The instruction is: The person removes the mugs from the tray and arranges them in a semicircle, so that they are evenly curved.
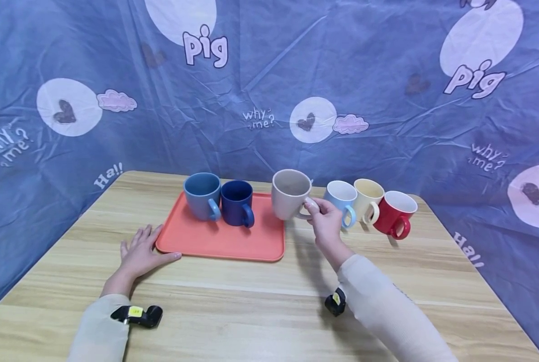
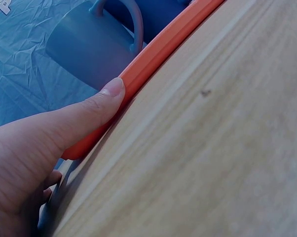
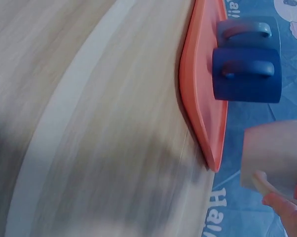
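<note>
My right hand (image 1: 326, 225) grips the handle of a light grey mug (image 1: 290, 195) at the right end of a coral-red tray (image 1: 219, 246). In the right wrist view the grey mug (image 3: 274, 153) shows raised, beyond the tray's corner. My left hand (image 1: 142, 252) lies at the tray's front left corner with fingers spread. Its thumb (image 2: 101, 101) touches the tray's rim in the left wrist view. On the tray stand a teal-blue mug (image 1: 201, 198) and, right beside it, a navy mug (image 1: 236, 203), their handles facing front right.
Right of the tray, a light blue mug (image 1: 340, 195), a cream mug (image 1: 367, 197) and a red mug (image 1: 392, 213) stand in a row on the wooden table (image 1: 251, 317). A blue printed cloth (image 1: 251, 60) hangs behind the table.
</note>
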The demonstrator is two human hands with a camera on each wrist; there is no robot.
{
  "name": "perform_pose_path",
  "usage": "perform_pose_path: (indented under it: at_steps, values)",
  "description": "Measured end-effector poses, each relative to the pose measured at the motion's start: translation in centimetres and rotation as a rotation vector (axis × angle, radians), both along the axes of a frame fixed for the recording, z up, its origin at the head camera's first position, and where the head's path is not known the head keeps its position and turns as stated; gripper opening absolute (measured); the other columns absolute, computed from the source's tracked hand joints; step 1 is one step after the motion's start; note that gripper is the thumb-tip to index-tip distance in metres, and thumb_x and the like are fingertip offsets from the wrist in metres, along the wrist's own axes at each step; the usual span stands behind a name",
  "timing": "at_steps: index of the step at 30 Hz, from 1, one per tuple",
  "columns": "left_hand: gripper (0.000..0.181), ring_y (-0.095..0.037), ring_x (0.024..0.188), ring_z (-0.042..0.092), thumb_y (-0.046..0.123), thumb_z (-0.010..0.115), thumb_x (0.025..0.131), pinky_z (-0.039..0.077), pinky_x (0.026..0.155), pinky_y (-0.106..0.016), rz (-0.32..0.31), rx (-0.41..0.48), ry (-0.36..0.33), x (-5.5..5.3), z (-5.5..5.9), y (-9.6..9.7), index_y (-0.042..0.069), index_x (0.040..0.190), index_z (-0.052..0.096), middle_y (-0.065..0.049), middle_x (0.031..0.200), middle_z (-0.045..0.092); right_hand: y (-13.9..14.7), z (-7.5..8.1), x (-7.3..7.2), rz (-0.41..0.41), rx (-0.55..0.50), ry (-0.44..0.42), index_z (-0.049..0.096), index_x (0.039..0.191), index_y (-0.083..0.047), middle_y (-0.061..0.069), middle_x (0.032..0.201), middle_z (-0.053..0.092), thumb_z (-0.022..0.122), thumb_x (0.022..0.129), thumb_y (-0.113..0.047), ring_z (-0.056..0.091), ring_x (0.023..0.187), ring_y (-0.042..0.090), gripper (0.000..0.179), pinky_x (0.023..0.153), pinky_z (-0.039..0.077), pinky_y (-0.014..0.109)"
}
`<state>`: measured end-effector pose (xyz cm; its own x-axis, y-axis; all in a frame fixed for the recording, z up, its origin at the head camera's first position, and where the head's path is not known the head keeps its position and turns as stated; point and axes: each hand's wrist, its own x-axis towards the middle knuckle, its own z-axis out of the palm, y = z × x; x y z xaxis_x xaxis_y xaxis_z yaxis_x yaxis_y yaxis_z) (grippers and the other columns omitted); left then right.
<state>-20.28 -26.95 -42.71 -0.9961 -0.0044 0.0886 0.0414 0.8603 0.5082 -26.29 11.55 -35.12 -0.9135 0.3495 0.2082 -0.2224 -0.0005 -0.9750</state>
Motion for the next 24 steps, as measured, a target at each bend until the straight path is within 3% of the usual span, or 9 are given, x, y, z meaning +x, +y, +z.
perform_pose_path:
  at_steps: [15,24]
  values:
    - [0.102,-0.045,0.123,-0.002,0.063,0.06,0.063,-0.015,0.085,-0.063,-0.002,-0.001,0.003,-0.1,0.0,0.0,0.005,0.137,0.019,-0.032,0.135,0.01,3.4,-0.5,1.3,-0.004,0.017,-0.049,0.058,0.096,0.012,-0.005,0.068,0.062,0.059,0.078,0.004,0.056,0.053,0.004,0.02,0.048,0.047,0.022]
    - [0.102,-0.045,0.123,-0.002,0.063,0.06,0.063,-0.015,0.085,-0.063,0.001,-0.003,0.004,-0.1,0.0,0.0,0.004,0.137,0.02,-0.032,0.135,0.011,5.0,-1.4,1.5,-0.002,0.053,-0.041,0.057,0.097,0.013,0.013,0.079,0.064,0.058,0.079,0.003,0.059,0.058,0.01,0.02,0.049,0.048,0.024]
